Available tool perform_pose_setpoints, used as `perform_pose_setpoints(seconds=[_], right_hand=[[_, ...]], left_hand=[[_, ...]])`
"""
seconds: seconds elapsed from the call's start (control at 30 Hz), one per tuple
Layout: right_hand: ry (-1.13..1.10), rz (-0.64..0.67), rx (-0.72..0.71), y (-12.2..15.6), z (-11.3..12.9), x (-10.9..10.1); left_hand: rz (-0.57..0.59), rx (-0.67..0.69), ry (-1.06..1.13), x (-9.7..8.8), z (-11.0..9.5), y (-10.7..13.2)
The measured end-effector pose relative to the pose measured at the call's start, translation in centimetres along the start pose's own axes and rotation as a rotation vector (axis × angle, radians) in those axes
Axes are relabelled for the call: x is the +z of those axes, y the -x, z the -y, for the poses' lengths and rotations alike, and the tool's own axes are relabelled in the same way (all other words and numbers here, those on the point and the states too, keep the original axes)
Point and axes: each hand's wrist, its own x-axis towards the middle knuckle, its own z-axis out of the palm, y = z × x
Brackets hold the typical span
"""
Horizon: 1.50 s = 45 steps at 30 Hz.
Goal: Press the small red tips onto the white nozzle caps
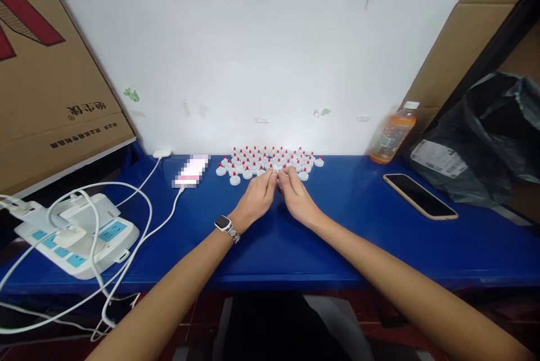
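Observation:
My left hand and my right hand meet at the front of a cluster of small white caps with red tips. The fingers of both hands are closed in a pinch, with the fingertips almost touching. A bit of white shows between them, but the fingers cover most of it, and I cannot make out whether it is a held piece or a cap behind. Several caps stand upright on the blue table, close beyond my fingertips. One cap sits at the cluster's front left, another just right of my right hand.
On the left lie a power strip with tangled white cables and a charging phone. A drink bottle, a dark phone and a black plastic bag are at the right. A white wall rises behind the caps.

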Motion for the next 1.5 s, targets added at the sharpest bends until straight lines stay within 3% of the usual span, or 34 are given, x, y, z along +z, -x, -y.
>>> perform_pose_setpoints(seconds=[0.17, 0.3, 0.37, 0.43, 0.53, 0.67, 0.8, 1.0, 1.2, 1.33, 1.5], right_hand=[[0.361, -0.103, -0.145, 0.0, 0.7, 0.2], [0.598, -0.209, -0.218, -0.4, 0.4, -0.9], [0.559, -0.187, -0.134, -0.8, -0.2, -2.0], [0.451, -0.1, -0.039, -1.1, -1.0, -2.9], [0.336, 0.003, -0.024, -1.7, -1.9, -3.5], [0.273, 0.02, -0.05, -2.1, -2.3, -3.7], [0.243, 0.04, -0.037, -2.3, -2.2, -4.1], [0.589, 0.141, -0.087, -2.2, -2.3, -4.6], [0.95, 0.041, -0.21, -2.3, -2.1, -4.9], [0.799, 0.191, -0.099, -2.8, -2.2, -5.1], [0.447, 0.133, 0.042, -2.7, -2.1, -4.4]], left_hand=[[-0.047, -0.228, 0.447, 1.6, 0.5, -0.6], [-0.135, -0.422, 0.686, 0.3, 1.9, -1.1], [-0.142, -0.38, 0.587, -0.8, 2.5, -1.2], [-0.059, -0.23, 0.356, -1.4, 2.9, -1.0], [0.085, -0.059, 0.055, -1.1, 2.9, -0.7], [0.196, -0.024, -0.067, -0.4, 3.3, -0.3], [0.27, -0.044, -0.105, -0.9, 4.1, -0.2], [0.197, -0.088, -0.068, -2.0, 4.1, -0.4], [0.078, -0.082, -0.075, -2.5, 4.0, -0.7], [0.028, -0.05, -0.172, -2.9, 4.1, -1.4], [0.061, -0.058, -0.355, -3.1, 3.8, -2.9]])
